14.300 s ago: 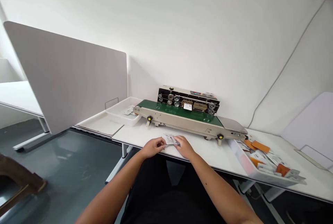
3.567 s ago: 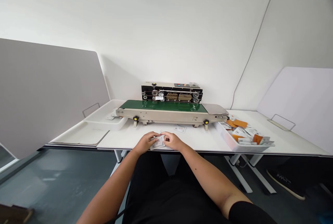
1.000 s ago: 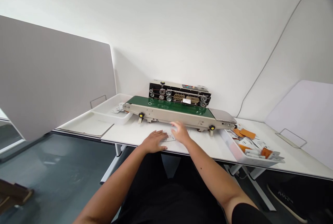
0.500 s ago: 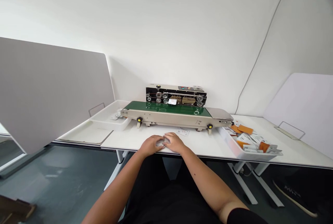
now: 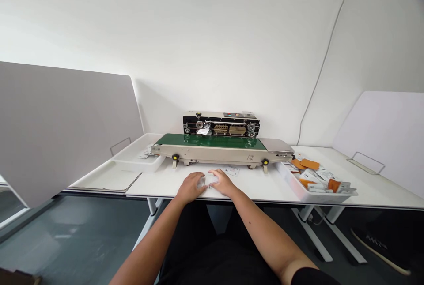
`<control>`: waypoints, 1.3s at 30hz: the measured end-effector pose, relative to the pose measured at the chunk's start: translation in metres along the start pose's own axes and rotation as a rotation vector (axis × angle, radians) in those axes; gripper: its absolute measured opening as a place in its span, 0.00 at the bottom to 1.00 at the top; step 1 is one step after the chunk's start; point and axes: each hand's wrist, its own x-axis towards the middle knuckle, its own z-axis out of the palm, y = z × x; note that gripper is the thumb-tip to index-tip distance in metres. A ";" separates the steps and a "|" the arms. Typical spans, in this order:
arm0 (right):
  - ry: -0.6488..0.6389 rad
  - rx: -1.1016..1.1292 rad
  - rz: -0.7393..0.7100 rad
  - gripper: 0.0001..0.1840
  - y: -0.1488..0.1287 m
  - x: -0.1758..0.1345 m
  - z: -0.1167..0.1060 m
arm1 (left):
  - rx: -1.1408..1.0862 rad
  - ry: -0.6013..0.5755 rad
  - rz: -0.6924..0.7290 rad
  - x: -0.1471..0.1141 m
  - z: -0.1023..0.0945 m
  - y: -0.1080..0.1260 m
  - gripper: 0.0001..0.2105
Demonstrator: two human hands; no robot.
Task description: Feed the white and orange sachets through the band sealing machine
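My left hand (image 5: 191, 187) and my right hand (image 5: 223, 183) face each other just above the front of the white table. Between them is a small whitish, see-through packet (image 5: 210, 180), gripped at its two sides by curled thumbs and fingers. Its contents are too small to make out. Behind the hands stands a band sealing machine with a green conveyor belt (image 5: 212, 141). A small white packet (image 5: 203, 132) stands against the sealer's rollers, left of the middle. Another flat printed packet (image 5: 232, 170) lies on the table in front of the machine, beyond my right hand.
At the right, a white bin (image 5: 300, 191) holds several white and orange packets (image 5: 309, 164). A translucent tray (image 5: 132, 166) with a few packets sits left of the sealer, behind a flat board (image 5: 109, 179). Grey panels (image 5: 66, 126) border both sides.
My hands have moved slightly apart, showing more of the packet between them. The packet in the sealer has travelled left along the rollers. The camera view has shifted a little.
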 end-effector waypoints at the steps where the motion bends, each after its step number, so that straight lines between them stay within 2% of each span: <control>1: 0.000 0.074 -0.008 0.29 0.002 -0.001 -0.001 | -0.007 -0.015 0.022 0.000 -0.001 0.000 0.24; 4: -0.030 0.294 0.028 0.27 0.006 -0.003 -0.002 | -0.056 -0.070 0.069 -0.001 -0.006 0.002 0.22; 7: -0.032 0.363 0.053 0.24 0.006 -0.004 -0.002 | -0.118 -0.065 0.015 -0.002 -0.010 0.003 0.16; 10: -0.005 0.300 0.012 0.19 0.003 -0.005 -0.003 | -0.182 -0.057 -0.026 -0.002 -0.012 0.003 0.16; 13: -0.001 0.258 -0.020 0.17 0.000 -0.005 -0.005 | -0.173 -0.081 0.011 -0.001 -0.015 0.006 0.19; 17: -0.004 0.254 -0.042 0.17 -0.002 -0.006 -0.006 | -0.136 -0.095 0.035 -0.001 -0.017 0.009 0.16; 26: -0.009 0.157 -0.026 0.15 -0.013 -0.009 -0.010 | -0.494 -0.069 -0.174 -0.002 -0.008 0.001 0.08; 28: -0.023 0.110 0.015 0.14 -0.015 -0.010 -0.010 | -0.523 -0.046 -0.203 -0.003 -0.007 -0.001 0.08; 31: -0.109 0.023 0.091 0.14 -0.016 -0.008 -0.014 | -0.507 0.010 -0.234 -0.004 -0.007 -0.003 0.08; 33: -0.137 -0.051 0.076 0.12 -0.017 0.003 -0.025 | -0.504 0.068 -0.259 -0.004 -0.008 -0.006 0.09; 35: -0.097 -0.078 0.039 0.11 -0.020 0.024 -0.047 | -0.534 0.115 -0.275 -0.003 -0.008 -0.009 0.10; 37: 0.004 -0.021 0.036 0.12 -0.024 0.051 -0.080 | -0.580 0.137 -0.279 -0.003 -0.007 -0.012 0.12; 39: 0.175 0.079 0.048 0.17 -0.029 0.080 -0.119 | -0.612 0.146 -0.283 -0.002 -0.007 -0.013 0.13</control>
